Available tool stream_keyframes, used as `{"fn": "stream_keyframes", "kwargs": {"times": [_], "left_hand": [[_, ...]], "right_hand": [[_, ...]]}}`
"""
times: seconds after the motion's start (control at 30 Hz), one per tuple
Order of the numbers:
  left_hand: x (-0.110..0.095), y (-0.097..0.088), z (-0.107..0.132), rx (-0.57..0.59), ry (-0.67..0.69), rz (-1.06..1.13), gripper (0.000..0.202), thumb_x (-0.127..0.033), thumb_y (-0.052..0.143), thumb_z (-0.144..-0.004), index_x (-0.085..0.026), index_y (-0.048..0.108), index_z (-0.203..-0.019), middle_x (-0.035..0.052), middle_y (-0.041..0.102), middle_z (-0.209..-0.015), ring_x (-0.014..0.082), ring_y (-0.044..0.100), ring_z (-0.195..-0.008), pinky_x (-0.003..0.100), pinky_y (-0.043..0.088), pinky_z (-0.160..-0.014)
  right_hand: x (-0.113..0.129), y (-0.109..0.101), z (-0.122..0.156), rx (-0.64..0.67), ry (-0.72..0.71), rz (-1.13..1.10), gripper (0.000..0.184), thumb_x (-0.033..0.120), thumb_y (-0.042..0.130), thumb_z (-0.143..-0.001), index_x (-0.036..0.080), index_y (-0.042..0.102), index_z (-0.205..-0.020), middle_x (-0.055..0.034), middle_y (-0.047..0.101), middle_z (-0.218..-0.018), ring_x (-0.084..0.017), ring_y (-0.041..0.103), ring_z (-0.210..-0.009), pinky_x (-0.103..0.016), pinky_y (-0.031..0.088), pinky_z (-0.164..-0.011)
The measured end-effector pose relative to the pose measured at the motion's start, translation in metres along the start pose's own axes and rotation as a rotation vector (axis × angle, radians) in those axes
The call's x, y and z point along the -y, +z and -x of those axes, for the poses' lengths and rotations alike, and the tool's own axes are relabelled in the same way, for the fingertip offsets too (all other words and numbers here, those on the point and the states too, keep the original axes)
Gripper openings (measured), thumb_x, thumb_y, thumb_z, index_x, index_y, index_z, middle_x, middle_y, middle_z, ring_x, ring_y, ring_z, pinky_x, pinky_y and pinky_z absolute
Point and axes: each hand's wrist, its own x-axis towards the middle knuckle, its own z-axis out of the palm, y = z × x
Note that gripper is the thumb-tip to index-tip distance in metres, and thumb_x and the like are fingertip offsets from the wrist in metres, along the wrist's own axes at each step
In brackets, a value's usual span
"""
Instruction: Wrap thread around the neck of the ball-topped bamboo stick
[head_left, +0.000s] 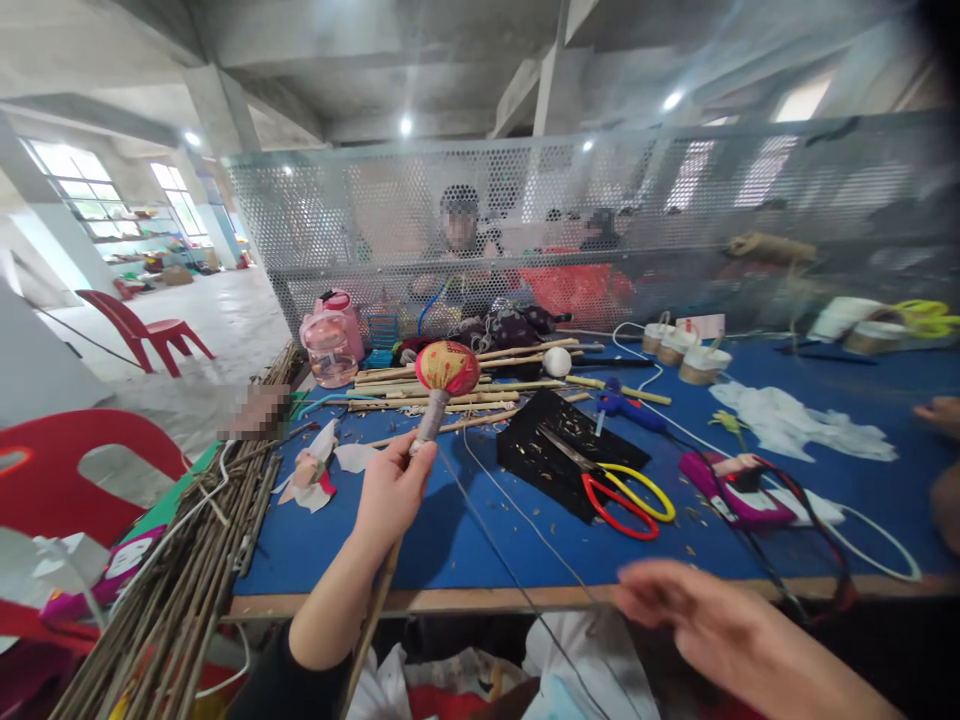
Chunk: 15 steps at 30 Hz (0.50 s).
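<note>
My left hand [395, 487] is closed around a bamboo stick with a round cloth-covered head [448, 368], red and patterned yellow, bound below with grey wrapping [430, 417]. The stick's lower end runs down past my forearm. Thin dark cord [501, 535] trails from near the wrapping toward my lap. My right hand [667, 605], blurred, hovers by the table's front edge with fingers stretched out, and nothing shows in it. Between the hands and farther back, scissors [611, 490] with red and yellow handles lie partly on a black cloth [540, 440].
Bamboo sticks [405, 392], a white ball [556, 362] and a blue glue gun [626, 405] lie on the blue table [465, 560]. Long sticks [180, 560] stack along the left edge. A perforated metal screen [390, 210] stands behind; another person's hand [941, 415] shows at right.
</note>
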Motion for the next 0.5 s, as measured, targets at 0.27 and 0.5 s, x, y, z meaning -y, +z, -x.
{"fn": "stream_keyframes", "kwargs": {"times": [0.27,0.5], "left_hand": [[-0.007,0.007,0.012,-0.052,0.179,-0.344,0.032,-0.035,0.049,-0.087,-0.017,0.065,-0.107,-0.0015,0.059,-0.063,0.0102,0.047,-0.052,0.021,0.035,-0.052],[0.004,-0.007,-0.001,-0.135,0.126,-0.368,0.034,-0.038,0.051,-0.085,-0.015,0.065,-0.105,-0.0027,0.054,-0.058,0.0098,0.043,-0.05,0.021,0.032,-0.05]], "right_hand": [[0.063,0.129,-0.131,0.292,0.079,-0.433,0.057,0.021,0.065,-0.066,0.027,0.045,-0.12,-0.005,0.059,-0.111,-0.018,0.06,-0.094,-0.032,0.05,-0.073],[0.065,0.134,-0.156,0.269,0.034,-0.097,0.022,0.038,0.061,-0.075,0.017,0.055,-0.074,0.0051,0.044,-0.058,-0.007,0.033,-0.051,-0.022,0.025,-0.047]]}}
